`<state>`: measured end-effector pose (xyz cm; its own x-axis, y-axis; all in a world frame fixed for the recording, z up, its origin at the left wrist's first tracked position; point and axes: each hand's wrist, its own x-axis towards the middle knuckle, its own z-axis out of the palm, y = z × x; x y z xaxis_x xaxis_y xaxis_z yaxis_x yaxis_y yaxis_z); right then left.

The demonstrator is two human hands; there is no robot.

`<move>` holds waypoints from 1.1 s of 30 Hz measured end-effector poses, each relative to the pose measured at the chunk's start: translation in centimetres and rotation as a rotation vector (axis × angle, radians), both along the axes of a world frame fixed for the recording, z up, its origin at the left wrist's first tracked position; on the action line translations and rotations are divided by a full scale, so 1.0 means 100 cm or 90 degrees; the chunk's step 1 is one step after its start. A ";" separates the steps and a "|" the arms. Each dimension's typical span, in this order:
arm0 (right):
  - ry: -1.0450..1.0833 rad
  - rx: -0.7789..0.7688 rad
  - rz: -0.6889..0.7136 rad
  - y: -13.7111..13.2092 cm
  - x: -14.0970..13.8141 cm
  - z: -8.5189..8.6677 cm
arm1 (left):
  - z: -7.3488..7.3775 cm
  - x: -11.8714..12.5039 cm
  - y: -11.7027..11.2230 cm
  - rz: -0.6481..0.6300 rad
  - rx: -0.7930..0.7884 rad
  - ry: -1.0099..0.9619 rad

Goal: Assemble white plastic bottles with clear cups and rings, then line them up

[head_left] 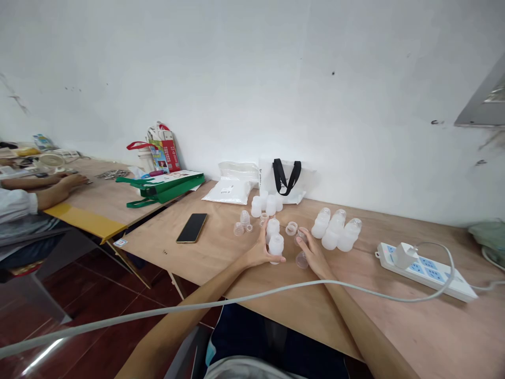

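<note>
Two small frosted white plastic bottles, a nearer one [276,245] and a farther one [272,227], stand upright in front of me. My left hand [260,251] curves around their left side, thumb across the near side and fingers behind. To their right, my right hand [312,253] has its fingertips closed on a clear plastic cap [301,235], partly hidden by the fingers. Another clear cap [302,260] lies beside that hand. Clear rings [291,228] rest between the hands. More clear domed caps [239,228] and rings are left of my left hand.
Several capped bottles [336,229] stand at right, uncapped ones [266,203] behind. A phone [192,228], white packages [231,189] and a green bag [165,187] lie leftward. A power strip [428,269] is at right; its cable [236,301] crosses before my arms. Another person's hands [71,184] rest far left.
</note>
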<state>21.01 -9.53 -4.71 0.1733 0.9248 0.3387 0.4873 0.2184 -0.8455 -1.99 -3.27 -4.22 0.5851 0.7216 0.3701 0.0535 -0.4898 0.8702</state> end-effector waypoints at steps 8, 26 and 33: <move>-0.080 0.030 0.019 0.009 -0.005 -0.006 | 0.010 0.023 0.008 -0.035 0.043 0.049; -0.070 0.055 -0.069 -0.001 0.012 0.006 | 0.013 0.021 0.017 0.097 -0.004 -0.022; -0.169 0.057 -0.060 -0.010 0.004 0.016 | 0.013 0.025 0.017 0.154 -0.014 -0.045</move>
